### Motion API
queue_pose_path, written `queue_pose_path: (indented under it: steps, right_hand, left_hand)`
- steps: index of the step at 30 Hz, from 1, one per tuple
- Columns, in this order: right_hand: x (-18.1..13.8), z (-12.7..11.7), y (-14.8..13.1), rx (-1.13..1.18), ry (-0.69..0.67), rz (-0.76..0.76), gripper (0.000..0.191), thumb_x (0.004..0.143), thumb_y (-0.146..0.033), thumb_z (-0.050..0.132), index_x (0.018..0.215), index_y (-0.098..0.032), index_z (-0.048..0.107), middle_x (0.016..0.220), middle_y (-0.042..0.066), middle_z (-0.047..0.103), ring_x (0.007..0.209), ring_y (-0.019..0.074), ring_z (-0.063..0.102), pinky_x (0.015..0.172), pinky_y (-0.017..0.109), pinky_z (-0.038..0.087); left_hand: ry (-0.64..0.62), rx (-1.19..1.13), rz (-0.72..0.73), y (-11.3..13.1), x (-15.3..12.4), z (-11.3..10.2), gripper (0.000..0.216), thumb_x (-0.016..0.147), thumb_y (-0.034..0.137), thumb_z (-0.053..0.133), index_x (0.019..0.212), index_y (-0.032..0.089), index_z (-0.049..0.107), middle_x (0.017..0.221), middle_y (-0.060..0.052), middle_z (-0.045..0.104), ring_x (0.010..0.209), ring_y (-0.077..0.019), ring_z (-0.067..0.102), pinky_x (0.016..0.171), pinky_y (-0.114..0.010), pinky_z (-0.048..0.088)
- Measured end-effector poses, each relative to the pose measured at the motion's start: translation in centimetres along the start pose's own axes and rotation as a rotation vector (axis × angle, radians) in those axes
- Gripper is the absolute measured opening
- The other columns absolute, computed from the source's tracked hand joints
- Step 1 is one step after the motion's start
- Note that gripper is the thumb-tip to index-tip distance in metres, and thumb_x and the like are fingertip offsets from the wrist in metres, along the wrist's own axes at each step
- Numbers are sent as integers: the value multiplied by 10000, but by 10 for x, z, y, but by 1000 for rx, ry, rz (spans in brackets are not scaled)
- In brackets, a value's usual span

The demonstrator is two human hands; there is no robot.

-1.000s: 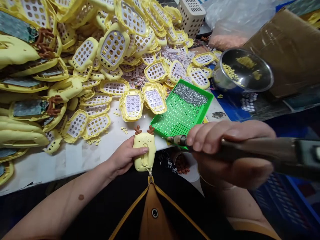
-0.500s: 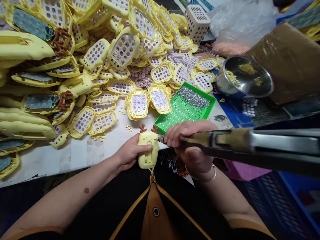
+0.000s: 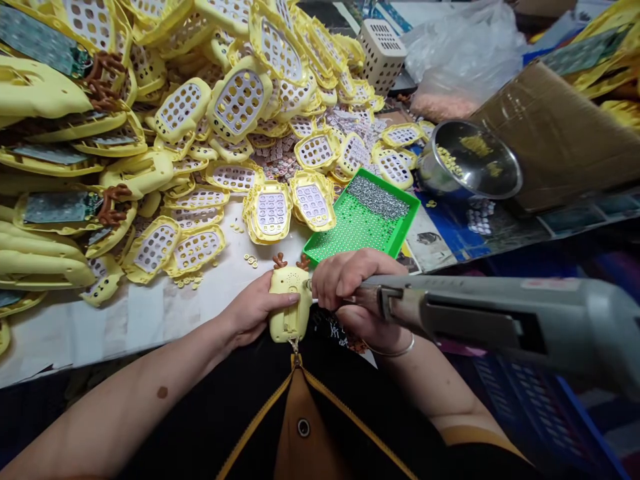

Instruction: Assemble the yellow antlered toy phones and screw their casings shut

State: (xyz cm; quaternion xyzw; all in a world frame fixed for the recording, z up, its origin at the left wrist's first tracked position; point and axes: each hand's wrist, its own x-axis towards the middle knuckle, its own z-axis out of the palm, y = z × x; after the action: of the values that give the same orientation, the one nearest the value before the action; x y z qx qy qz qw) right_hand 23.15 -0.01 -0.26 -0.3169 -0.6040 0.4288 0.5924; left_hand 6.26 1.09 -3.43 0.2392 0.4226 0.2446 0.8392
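My left hand [image 3: 253, 303] is closed on a yellow toy phone [image 3: 290, 313] with brown antlers, its thumb across the back where an uncovered battery slot shows. In my right hand [image 3: 360, 287] is a grey electric screwdriver [image 3: 480, 320], fingers wrapped round its front end. The screwdriver's tip meets the upper right edge of the toy; the exact contact is hard to make out. Just beyond my hands lies a green perforated tray [image 3: 350, 230] with many small silver screws [image 3: 377, 197] heaped at its far end.
A large pile of yellow toy shells [image 3: 235, 100] covers the table's left and back. Two front shells with keypads [image 3: 270, 213] lie beyond my left hand. At right stand a metal bowl [image 3: 500, 167] with small yellow pieces, a cardboard box [image 3: 560, 133] and a white perforated basket [image 3: 383, 57].
The view has shifted slightly, and the screwdriver's rear end has swung so that more of its grey body shows. Both hands keep their hold on the toy and the screwdriver.
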Motion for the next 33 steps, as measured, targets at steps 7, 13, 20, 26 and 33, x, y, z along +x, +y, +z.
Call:
queue_pose_path:
  steps: [7, 13, 20, 26, 33]
  right_hand:
    - [12, -32, -29, 5, 43, -273, 174, 817, -445, 688, 883, -287, 653, 536, -55, 562, 442, 127, 558, 452, 291, 530]
    - [14, -65, 5, -50, 255, -280, 163, 782, -393, 736, 867, -269, 672, 559, -55, 552, 453, 115, 539, 438, 266, 491]
    - [11, -72, 25, -110, 337, -278, 169, 793, -408, 721, 869, -284, 637, 561, -65, 528, 445, 108, 500, 443, 255, 471]
    - [11, -74, 32, -117, 390, -243, 167, 802, -435, 707, 871, -303, 630, 563, -68, 496, 449, 114, 495, 439, 257, 460]
    - [12, -73, 34, -87, 363, -228, 135, 796, -393, 715, 882, -303, 663, 555, -56, 524, 450, 129, 505, 425, 281, 456]
  left_hand:
    - [58, 23, -49, 1, -1, -3, 508, 652, 210, 823, 1105, 162, 600, 935, -76, 708, 778, -218, 674, 719, -361, 539]
    - [58, 40, -58, 4, -2, -5, 518, 662, 212, 824, 1119, 173, 584, 957, -68, 717, 750, -195, 679, 725, -344, 552]
    - [46, 60, -66, 4, 0, -5, 532, 666, 217, 814, 1143, 181, 584, 901, -50, 724, 769, -195, 676, 736, -330, 545]
    - [48, 64, -68, 4, -1, -5, 542, 665, 223, 820, 1149, 185, 580, 901, -43, 722, 768, -189, 669, 722, -324, 549]
    - [53, 58, -65, 3, -2, -7, 550, 652, 241, 843, 1129, 188, 575, 947, -48, 722, 784, -189, 679, 719, -328, 559]
